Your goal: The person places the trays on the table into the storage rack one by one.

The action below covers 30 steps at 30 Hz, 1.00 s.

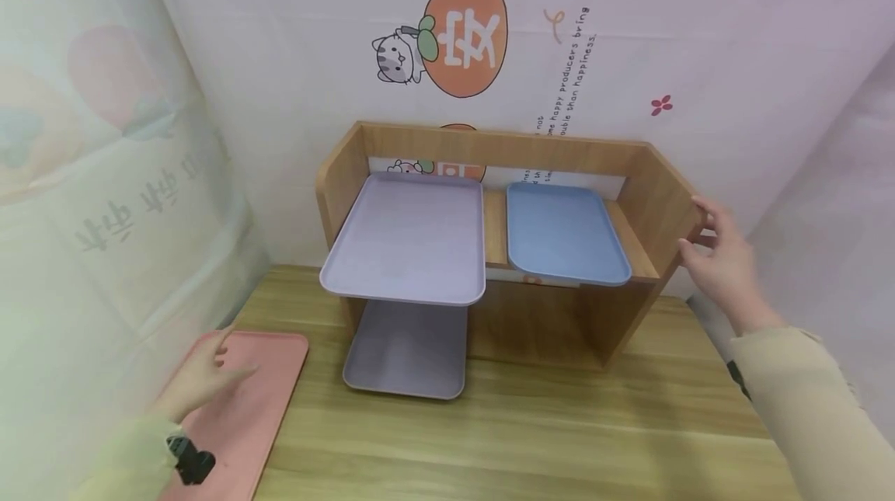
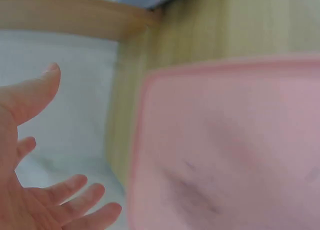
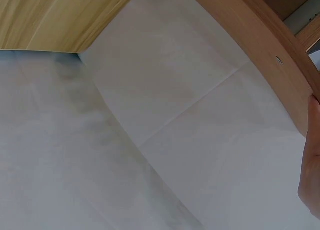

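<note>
My left hand (image 1: 203, 377) hovers over a pink tray (image 1: 241, 408) on the table, fingers spread and holding nothing. The left wrist view shows the thumb apart from the other fingers, beside the blurred tray (image 2: 235, 150). At the far right, my right hand (image 1: 727, 260) touches the front edge of the wooden shelf's side panel (image 1: 660, 210). Only part of that hand (image 3: 311, 160) shows against the panel in the right wrist view. A pale lilac tray (image 1: 412, 237) and a smaller blue tray (image 1: 566, 233) lie on the upper board. A greyish-purple tray (image 1: 409, 349) sits below, jutting forward.
The two-level wooden shelf (image 1: 503, 147) stands at the back of a wood-grain table (image 1: 559, 439). A printed white cloth (image 1: 315, 58) hangs behind it, and similar cloth hangs at both sides. The lilac and blue trays overhang the upper board's front edge.
</note>
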Tool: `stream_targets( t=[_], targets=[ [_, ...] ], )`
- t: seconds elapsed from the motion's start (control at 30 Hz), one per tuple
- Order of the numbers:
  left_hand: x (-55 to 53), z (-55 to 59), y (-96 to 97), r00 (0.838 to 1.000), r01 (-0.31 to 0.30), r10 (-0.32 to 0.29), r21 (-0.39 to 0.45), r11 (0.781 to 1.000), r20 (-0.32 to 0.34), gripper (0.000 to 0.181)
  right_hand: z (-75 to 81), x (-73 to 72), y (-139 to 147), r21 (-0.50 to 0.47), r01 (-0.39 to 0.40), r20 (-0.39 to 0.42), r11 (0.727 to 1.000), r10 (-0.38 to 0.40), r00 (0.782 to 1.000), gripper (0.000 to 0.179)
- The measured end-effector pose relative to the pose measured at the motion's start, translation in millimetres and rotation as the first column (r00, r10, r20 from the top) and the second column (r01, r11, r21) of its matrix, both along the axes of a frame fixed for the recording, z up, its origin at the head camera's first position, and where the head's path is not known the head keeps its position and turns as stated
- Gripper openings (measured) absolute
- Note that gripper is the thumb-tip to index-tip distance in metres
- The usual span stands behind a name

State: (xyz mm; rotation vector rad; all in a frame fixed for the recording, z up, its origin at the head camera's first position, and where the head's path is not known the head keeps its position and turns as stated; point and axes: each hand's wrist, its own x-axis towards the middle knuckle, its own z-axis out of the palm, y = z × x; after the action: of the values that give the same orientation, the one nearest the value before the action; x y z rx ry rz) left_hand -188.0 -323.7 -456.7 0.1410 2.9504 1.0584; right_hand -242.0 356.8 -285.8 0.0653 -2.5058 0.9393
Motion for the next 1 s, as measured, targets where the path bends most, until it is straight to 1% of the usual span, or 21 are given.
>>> stream_targets(
  t=[0.07, 0.1, 0.17, 0.27, 0.33, 0.4, 0.43, 0.5, 0.6, 0.67, 0.73, 0.77, 0.83, 0.93, 1.0],
  targets=[
    [4.8, -10.3, -7.1, 1.0, -0.012, 0.012, -0.012, 1.0, 0.004, 0.091, -0.3, 0.3, -1, -0.007, 0.0, -0.003, 1.0, 0.0, 1.0, 0.066],
    [7.6, -14.9, -9.7, 1.0, -0.022, 0.022, -0.033, 0.999, -0.009, 0.091, -0.5, 0.3, -1, -0.012, 0.0, -0.006, 1.0, 0.0, 1.0, 0.066],
    [14.0, -23.5, -14.1, 0.999, -0.043, 0.042, -0.059, 0.997, -0.016, 0.093, -0.8, 0.2, -2, -0.021, 0.003, -0.009, 1.0, -0.003, 1.0, 0.066],
    [22.2, -36.1, -20.3, 0.997, -0.076, 0.077, -0.12, 0.99, 0.005, 0.096, -1.3, 0.3, -3, -0.034, 0.001, -0.005, 0.999, -0.001, 1.0, 0.066],
    [26.1, -46.6, -25.2, 0.995, -0.09, 0.096, -0.167, 0.982, 0.026, 0.099, -1.1, 0.7, -3, -0.032, 0.004, 0.003, 0.999, -0.004, 1.0, 0.066],
    [28.4, -57.3, -30.6, 0.993, -0.106, 0.115, -0.229, 0.968, 0.024, 0.101, -0.6, 1.3, -3, -0.027, 0.003, 0.007, 1.0, -0.003, 1.0, 0.066],
    [29.5, -62.7, -33.5, 0.993, -0.112, 0.12, -0.25, 0.962, 0.015, 0.102, -0.4, 1.6, -3, -0.024, 0.004, 0.006, 1.0, -0.004, 1.0, 0.066],
    [31.6, -71.3, -38.3, 0.991, -0.123, 0.134, -0.293, 0.948, 0.018, 0.106, -0.2, 1.8, -2, -0.016, 0.006, 0.003, 1.0, -0.006, 1.0, 0.066],
    [34.9, -79.0, -44.2, 0.988, -0.135, 0.15, -0.318, 0.939, 0.023, 0.112, -0.2, 1.8, -2, -0.004, 0.009, -0.002, 1.0, -0.009, 1.0, 0.066],
    [37.8, -81.4, -46.9, 0.986, -0.135, 0.16, -0.339, 0.931, 0.045, 0.116, -0.2, 1.8, -2, 0.007, 0.014, -0.005, 1.0, -0.014, 1.0, 0.066],
    [41.0, -83.7, -49.5, 0.982, -0.137, 0.172, -0.342, 0.93, 0.074, 0.12, -0.1, 2.0, -2, 0.013, 0.018, -0.008, 1.0, -0.018, 1.0, 0.066],
    [42.4, -84.8, -50.9, 0.979, -0.138, 0.182, -0.349, 0.927, 0.097, 0.122, -0.1, 2.1, -2, 0.015, 0.02, -0.01, 1.0, -0.02, 1.0, 0.066],
    [45.0, -88.3, -53.8, 0.968, -0.14, 0.201, -0.338, 0.931, 0.153, 0.123, -0.1, 1.8, -2, 0.021, 0.024, -0.013, 0.999, -0.024, 1.0, 0.066],
    [47.0, -94.6, -58.1, 0.938, -0.15, 0.235, -0.313, 0.938, 0.254, 0.125, -0.1, 1.1, -3, 0.024, 0.025, -0.015, 0.999, -0.025, 1.0, 0.066],
    [47.2, -97.9, -59.7, 0.919, -0.155, 0.248, -0.298, 0.942, 0.306, 0.125, -0.2, 0.7, -3, 0.027, 0.027, -0.019, 0.999, -0.026, 0.999, 0.066]
  ],
)
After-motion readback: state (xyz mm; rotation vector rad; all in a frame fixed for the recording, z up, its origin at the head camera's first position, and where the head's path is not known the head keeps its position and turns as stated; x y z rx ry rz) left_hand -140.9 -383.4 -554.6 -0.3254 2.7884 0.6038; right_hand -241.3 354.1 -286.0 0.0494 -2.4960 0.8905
